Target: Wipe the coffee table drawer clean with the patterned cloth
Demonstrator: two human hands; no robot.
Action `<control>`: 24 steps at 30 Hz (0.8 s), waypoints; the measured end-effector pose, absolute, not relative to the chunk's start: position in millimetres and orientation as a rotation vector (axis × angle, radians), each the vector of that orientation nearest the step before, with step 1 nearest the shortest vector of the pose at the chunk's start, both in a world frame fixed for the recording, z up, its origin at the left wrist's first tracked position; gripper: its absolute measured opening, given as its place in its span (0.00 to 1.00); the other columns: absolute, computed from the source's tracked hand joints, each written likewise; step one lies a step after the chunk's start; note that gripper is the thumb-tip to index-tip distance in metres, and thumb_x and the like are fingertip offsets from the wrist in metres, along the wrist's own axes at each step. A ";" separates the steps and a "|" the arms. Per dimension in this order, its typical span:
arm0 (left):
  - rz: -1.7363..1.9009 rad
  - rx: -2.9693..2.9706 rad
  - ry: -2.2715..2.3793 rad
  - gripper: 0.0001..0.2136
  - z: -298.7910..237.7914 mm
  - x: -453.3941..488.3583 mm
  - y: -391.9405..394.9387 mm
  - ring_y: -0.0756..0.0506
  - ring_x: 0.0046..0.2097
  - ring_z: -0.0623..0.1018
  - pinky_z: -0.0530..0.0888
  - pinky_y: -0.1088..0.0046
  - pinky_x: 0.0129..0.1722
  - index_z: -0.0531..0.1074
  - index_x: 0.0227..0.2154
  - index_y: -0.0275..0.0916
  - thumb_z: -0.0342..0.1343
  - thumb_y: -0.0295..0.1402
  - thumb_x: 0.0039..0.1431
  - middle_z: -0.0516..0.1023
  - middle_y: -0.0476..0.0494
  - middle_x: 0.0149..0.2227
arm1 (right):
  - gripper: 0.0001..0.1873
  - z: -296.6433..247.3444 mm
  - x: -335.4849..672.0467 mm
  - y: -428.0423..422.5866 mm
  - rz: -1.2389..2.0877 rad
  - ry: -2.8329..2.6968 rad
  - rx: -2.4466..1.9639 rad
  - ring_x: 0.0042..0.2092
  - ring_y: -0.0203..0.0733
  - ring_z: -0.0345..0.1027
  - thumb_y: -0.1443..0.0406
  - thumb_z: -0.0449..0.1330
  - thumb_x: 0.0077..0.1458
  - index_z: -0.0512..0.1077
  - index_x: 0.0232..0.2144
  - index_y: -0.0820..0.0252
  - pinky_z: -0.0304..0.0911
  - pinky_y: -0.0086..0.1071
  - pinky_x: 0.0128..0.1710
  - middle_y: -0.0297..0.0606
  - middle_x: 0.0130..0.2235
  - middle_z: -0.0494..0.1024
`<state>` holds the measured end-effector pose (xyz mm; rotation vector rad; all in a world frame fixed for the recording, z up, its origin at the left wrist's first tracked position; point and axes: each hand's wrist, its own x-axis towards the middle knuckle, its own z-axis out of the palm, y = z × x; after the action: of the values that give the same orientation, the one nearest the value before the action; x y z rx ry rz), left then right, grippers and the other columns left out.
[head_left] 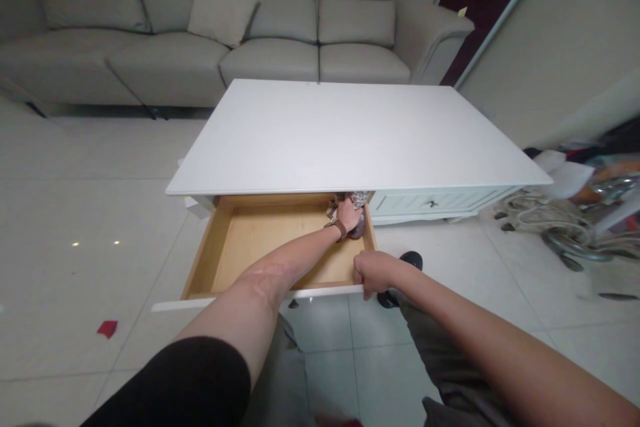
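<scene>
A wooden drawer point(280, 219) stands pulled out from the white coffee table point(360, 133). My left hand point(349, 213), with a brown-strapped watch point(341, 229) on its wrist, reaches into the drawer's back right corner. Its fingers are closed on a small brown patterned thing point(357, 230); the hand hides much of it, and its kind is unclear. Speckled grey-and-white material point(359, 199) shows just behind the fingers. At the drawer's front right corner, my right hand point(373, 270) has its fingers curled over the edge of the white drawer front point(325, 291).
Beyond the table runs a grey sofa point(270, 57) with a beige cushion point(223, 10). A second drawer point(440, 202) is shut on the right. Piled belongings point(565, 207) lie along the right wall. On the tiled floor is a red scrap point(107, 328).
</scene>
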<state>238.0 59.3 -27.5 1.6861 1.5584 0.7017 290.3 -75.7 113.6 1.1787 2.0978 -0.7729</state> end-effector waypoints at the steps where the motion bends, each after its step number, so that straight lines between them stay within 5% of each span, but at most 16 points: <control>1: 0.687 1.740 1.534 0.29 -26.6 232.7 60.1 0.36 0.57 0.78 0.71 0.64 0.58 0.64 0.62 0.35 0.61 0.31 0.58 0.75 0.27 0.56 | 0.18 115.1 289.5 -75.3 -0.776 2.095 1.178 0.36 0.44 0.75 0.60 0.74 0.44 0.85 0.40 0.57 0.59 0.29 0.31 0.41 0.35 0.84; 10: 0.449 2.060 1.257 0.26 -19.7 197.2 67.8 0.38 0.55 0.80 0.73 0.65 0.57 0.70 0.61 0.41 0.62 0.29 0.58 0.80 0.35 0.55 | 0.20 122.1 284.2 -75.4 -0.784 2.047 1.168 0.36 0.45 0.76 0.61 0.75 0.43 0.85 0.41 0.61 0.61 0.30 0.32 0.44 0.36 0.85; 17: 0.540 1.866 1.523 0.21 -13.0 195.4 64.7 0.36 0.53 0.81 0.75 0.65 0.52 0.70 0.60 0.40 0.53 0.29 0.64 0.82 0.30 0.50 | 0.20 120.3 285.1 -75.5 -0.783 2.063 1.170 0.37 0.45 0.76 0.61 0.75 0.42 0.85 0.41 0.59 0.61 0.30 0.33 0.43 0.36 0.85; 24: 0.584 1.794 1.731 0.20 -12.8 143.0 70.2 0.36 0.52 0.82 0.74 0.64 0.54 0.72 0.57 0.42 0.58 0.31 0.62 0.83 0.32 0.49 | 0.23 123.7 280.8 -73.9 -0.786 2.037 1.124 0.36 0.45 0.76 0.62 0.75 0.42 0.85 0.43 0.63 0.62 0.30 0.33 0.46 0.38 0.85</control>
<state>143.0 70.2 -12.8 1.7936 1.7309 0.5844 280.8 -73.9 123.7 1.1244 2.0369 -0.7861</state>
